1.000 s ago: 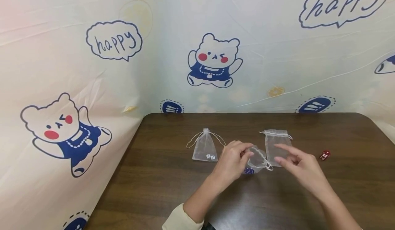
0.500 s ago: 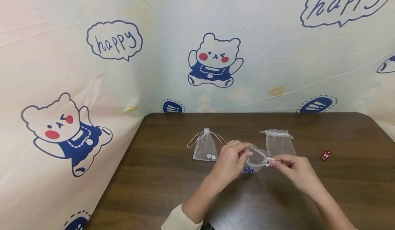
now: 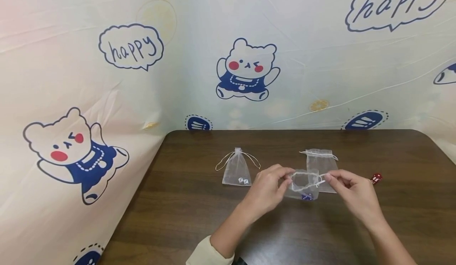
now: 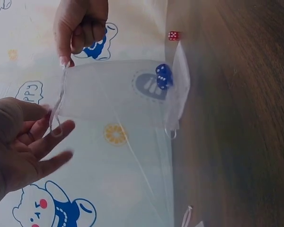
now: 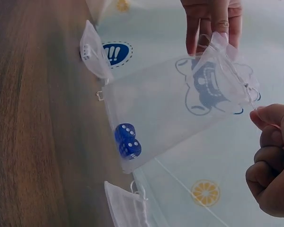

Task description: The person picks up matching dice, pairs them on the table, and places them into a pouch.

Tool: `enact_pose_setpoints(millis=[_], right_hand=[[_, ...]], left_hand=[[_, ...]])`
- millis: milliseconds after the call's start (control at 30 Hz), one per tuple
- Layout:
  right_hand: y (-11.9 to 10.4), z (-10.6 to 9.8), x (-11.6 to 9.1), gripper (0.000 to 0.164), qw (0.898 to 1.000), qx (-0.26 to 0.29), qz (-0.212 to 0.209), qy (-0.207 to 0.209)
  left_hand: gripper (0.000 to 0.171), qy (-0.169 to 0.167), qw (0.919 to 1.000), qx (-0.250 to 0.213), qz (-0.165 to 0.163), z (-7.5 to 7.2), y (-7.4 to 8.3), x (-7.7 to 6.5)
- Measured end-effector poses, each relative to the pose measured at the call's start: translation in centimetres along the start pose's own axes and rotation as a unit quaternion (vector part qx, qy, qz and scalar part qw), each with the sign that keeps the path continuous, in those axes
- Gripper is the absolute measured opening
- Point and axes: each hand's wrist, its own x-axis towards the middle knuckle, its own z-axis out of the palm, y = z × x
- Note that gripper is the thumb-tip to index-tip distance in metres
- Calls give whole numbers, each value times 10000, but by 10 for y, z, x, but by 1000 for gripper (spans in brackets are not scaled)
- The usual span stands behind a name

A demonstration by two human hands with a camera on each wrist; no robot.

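Rightward swings the mesh bag (image 3: pixel 297 194) since the last frame, its pair of blue dice (image 3: pixel 307 197) sliding over with it, and the right hand (image 3: pixel 356 195) has come up and away to the right, taking the white cord (image 3: pixel 322 179) along! That leaves the mouth spread between two hands, and it looks like drawstring work, with the neck not yet drawn shut. Look at the poses: left hand (image 3: pixel 268 190) in from the near left, thumb and index clamped on the mouth's edge, the other fingers spread apart; right hand opposite, thumb and index together on the cord, remaining fingers curled in. Both dice sit low at the bottom of the bag; whether that bottom touches the table (image 3: pixel 160 217), I can't tell. Off to the left lies a bag with white dice (image 3: pixel 243 180), just beyond on the far side a flat bag (image 3: pixel 322 162), and red dice (image 3: pixel 376 177) farther right.
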Motion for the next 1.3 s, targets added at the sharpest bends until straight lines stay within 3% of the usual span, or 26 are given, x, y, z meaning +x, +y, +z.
enact_pose_setpoints(millis=[267, 533, 667, 767, 933, 1300], right_hand=[[2, 0, 0, 5, 10000, 23, 41, 52], [4, -3, 1, 5, 9988, 81, 370, 319], [5, -4, 1, 5, 9976, 8, 492, 491], [6, -4, 3, 5, 9965, -47, 500, 671], [6, -6, 3, 3, 9943, -186, 528, 910], [10, -10, 1, 5, 9873, -512, 534, 1407]], left_hand=[[19, -70, 9990, -431, 47, 2, -2, -1], [20, 296, 9967, -721, 226, 1, -3, 1], [24, 478, 9971, -542, 222, 1, -5, 1], [19, 691, 9969, -254, 258, 3, -6, 0], [4, 947, 9954, -76, 81, 4, -8, -1], [5, 1253, 9911, -347, -288, 4, -12, -1]])
